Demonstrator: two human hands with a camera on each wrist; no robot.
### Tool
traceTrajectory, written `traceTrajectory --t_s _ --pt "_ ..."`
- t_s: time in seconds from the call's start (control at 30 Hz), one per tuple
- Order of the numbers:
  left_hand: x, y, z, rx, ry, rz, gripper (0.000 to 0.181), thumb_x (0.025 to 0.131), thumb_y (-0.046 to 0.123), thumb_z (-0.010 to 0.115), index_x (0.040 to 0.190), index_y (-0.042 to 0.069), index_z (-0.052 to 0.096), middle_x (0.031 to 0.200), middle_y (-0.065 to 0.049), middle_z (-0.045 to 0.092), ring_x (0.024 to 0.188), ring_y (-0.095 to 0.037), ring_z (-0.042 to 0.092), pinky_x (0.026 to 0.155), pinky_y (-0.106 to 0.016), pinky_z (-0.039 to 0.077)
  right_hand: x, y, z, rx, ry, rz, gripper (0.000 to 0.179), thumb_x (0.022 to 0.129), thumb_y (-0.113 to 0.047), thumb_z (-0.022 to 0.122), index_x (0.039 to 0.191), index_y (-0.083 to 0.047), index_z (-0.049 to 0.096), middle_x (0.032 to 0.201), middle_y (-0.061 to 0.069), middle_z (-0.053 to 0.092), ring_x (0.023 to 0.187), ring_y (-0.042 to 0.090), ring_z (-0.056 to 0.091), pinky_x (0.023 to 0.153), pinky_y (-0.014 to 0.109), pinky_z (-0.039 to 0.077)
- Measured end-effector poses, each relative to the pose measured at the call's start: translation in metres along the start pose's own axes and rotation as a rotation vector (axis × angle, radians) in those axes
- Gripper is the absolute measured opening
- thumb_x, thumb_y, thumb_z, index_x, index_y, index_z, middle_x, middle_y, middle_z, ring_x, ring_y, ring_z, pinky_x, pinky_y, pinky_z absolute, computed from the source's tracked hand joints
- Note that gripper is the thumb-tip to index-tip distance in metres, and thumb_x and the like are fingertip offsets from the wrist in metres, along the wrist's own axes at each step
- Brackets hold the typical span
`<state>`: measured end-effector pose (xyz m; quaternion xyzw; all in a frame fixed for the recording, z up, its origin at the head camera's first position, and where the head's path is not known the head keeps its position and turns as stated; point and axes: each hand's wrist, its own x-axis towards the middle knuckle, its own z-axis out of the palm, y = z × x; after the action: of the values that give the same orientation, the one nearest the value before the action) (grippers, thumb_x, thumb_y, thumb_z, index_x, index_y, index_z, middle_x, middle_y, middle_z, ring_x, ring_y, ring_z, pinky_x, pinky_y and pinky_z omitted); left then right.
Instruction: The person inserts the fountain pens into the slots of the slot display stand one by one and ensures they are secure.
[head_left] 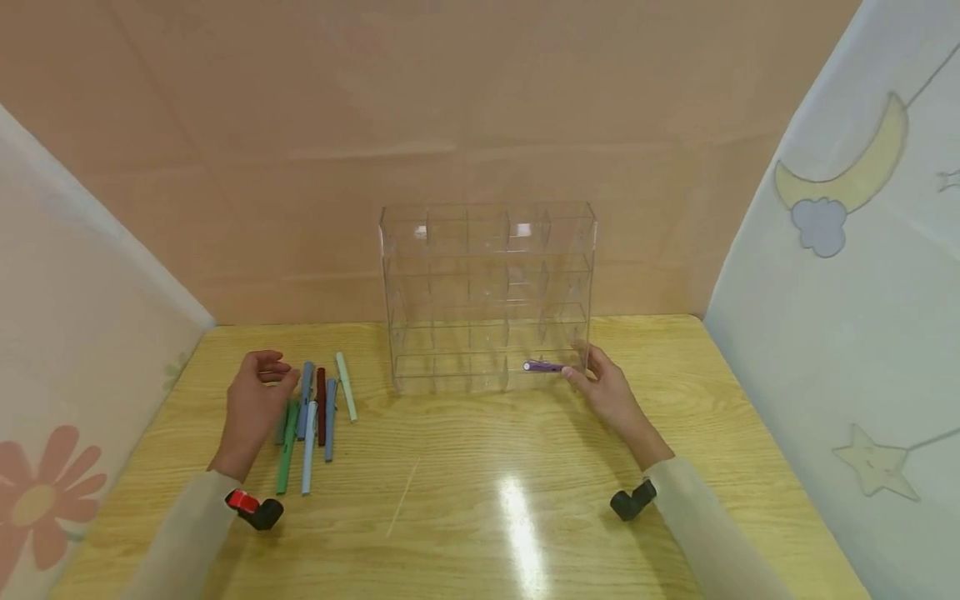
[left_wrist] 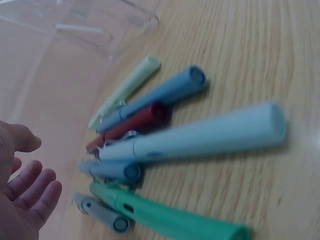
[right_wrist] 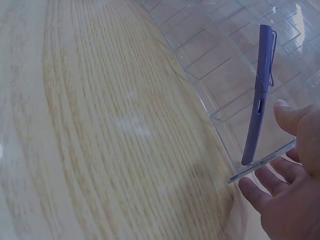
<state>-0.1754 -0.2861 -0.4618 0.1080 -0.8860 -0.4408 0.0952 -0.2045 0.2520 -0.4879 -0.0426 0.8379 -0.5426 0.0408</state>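
Note:
A purple pen [head_left: 543,367] lies in the bottom row, at the right end, of a clear compartmented rack [head_left: 450,382]. My right hand [head_left: 611,396] is at the rack's right side wall. In the right wrist view its thumb [right_wrist: 287,117] is beside the pen with a gap, and the other fingers are outside the wall. My left hand [head_left: 258,400] hovers with loosely bent fingers beside a group of pens, holding nothing. The group includes a green pen [head_left: 287,458], a light blue pen [head_left: 308,454], a dark red pen [head_left: 322,408] and a pale green pen [head_left: 347,387].
Two blue pens and a grey-green pen [left_wrist: 105,212] lie in the same group on the wooden table [head_left: 450,500]. An orange-brown backdrop [head_left: 300,167] hangs behind the rack. Patterned white cloth walls [head_left: 825,333] border both sides.

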Motion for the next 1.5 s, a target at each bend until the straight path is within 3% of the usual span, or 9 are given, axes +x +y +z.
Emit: traceTrajectory --t_s 0.1,0.3,0.4,0.6,0.87,1.17,1.33,1.5 --pt "0.006 -0.006 -0.001 0.026 -0.002 -0.007 0.051 0.107 0.026 0.063 0.146 -0.002 0.048 0.134 -0.021 0.063 0.095 0.009 0.052 0.072 -0.004 0.045 0.0 0.0 -0.001 -0.009 0.009 -0.005 0.067 0.109 -0.03 0.064 0.165 -0.007 0.035 0.174 0.02 0.031 0.161 0.047 0.029 0.124 0.064 0.036" --pt "0.015 -0.016 -0.007 0.111 -0.02 -0.02 0.05 0.107 0.025 0.063 0.144 -0.004 0.048 0.131 -0.025 0.063 0.113 -0.032 0.066 0.069 -0.005 0.041 0.002 0.0 0.001 0.0 -0.004 -0.011 0.069 0.109 -0.032 0.064 0.165 -0.006 0.034 0.175 0.02 0.029 0.161 0.047 0.029 0.125 0.064 0.035" --pt "0.02 -0.02 -0.009 0.146 -0.044 -0.02 0.052 0.106 0.027 0.063 0.143 -0.006 0.048 0.13 -0.028 0.063 0.117 -0.042 0.066 0.071 -0.011 0.044 0.001 0.0 0.002 0.002 0.003 0.002 0.069 0.109 -0.032 0.064 0.166 -0.009 0.033 0.175 0.018 0.03 0.162 0.045 0.029 0.125 0.063 0.036" --pt "0.026 -0.024 -0.011 0.235 -0.082 -0.067 0.049 0.105 0.028 0.063 0.136 -0.008 0.051 0.127 -0.033 0.065 0.106 -0.045 0.067 0.076 -0.034 0.052 -0.001 -0.002 0.002 0.025 -0.007 0.008 0.069 0.109 -0.03 0.064 0.166 -0.007 0.033 0.176 0.019 0.028 0.162 0.047 0.028 0.125 0.064 0.034" --pt "0.038 -0.033 -0.01 0.328 -0.169 -0.065 0.049 0.105 0.028 0.061 0.132 -0.012 0.052 0.125 -0.036 0.064 0.104 -0.045 0.066 0.081 -0.049 0.056 -0.001 -0.002 0.001 0.016 -0.002 0.007 0.068 0.109 -0.031 0.064 0.165 -0.007 0.034 0.175 0.02 0.029 0.161 0.047 0.029 0.126 0.064 0.034" --pt "0.043 -0.027 -0.011 0.407 -0.261 -0.109 0.053 0.105 0.031 0.057 0.131 -0.015 0.051 0.12 -0.035 0.065 0.092 -0.036 0.064 0.072 -0.041 0.053 -0.002 0.0 0.003 0.028 -0.004 0.01 0.067 0.109 -0.031 0.063 0.165 -0.008 0.035 0.175 0.018 0.029 0.162 0.045 0.028 0.125 0.064 0.034" --pt "0.045 -0.025 -0.009 0.43 -0.259 -0.106 0.051 0.105 0.03 0.056 0.127 -0.015 0.051 0.116 -0.035 0.065 0.091 -0.036 0.064 0.073 -0.043 0.054 -0.002 -0.001 0.003 0.025 -0.002 0.011 0.067 0.109 -0.031 0.063 0.165 -0.008 0.034 0.175 0.018 0.029 0.162 0.046 0.027 0.126 0.065 0.033" --pt "0.046 -0.028 -0.008 0.437 -0.246 -0.084 0.042 0.104 0.029 0.055 0.116 -0.012 0.055 0.1 -0.026 0.067 0.082 -0.031 0.062 0.065 -0.035 0.049 -0.003 -0.004 0.002 0.019 0.001 0.013 0.066 0.109 -0.031 0.063 0.165 -0.008 0.035 0.175 0.018 0.03 0.162 0.045 0.029 0.126 0.065 0.033"
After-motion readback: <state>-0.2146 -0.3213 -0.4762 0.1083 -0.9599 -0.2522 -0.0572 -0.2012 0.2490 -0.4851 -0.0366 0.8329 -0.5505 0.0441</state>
